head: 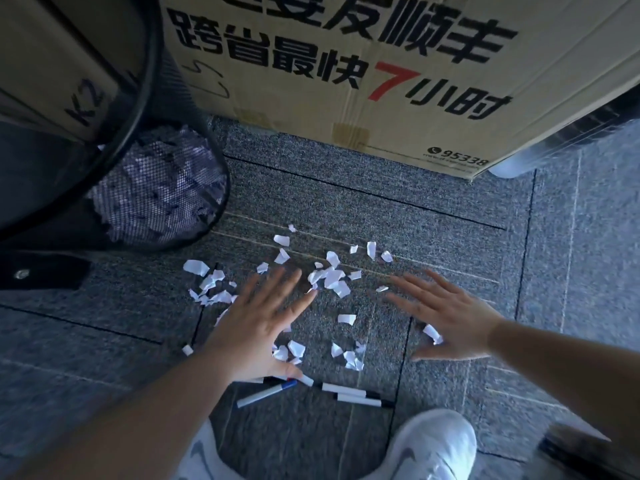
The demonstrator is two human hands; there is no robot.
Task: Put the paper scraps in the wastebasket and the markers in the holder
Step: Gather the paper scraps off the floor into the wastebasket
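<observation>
Covering the grey carpet floor (433,209), paper scraps (332,277) are flanked by the left hand (258,327) and right hand (450,322), fingers spread, beside the mesh wastebasket (162,188) and a cardboard box (346,64)

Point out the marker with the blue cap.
The leftmost marker, lying angled just below the left hand; the two markers to its right have black caps.

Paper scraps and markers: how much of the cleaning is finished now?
Done: the wastebasket already holds paper. In hand: nothing; the left hand and right hand hover open. Left: paper scraps litter the carpet, and markers lie there.
</observation>
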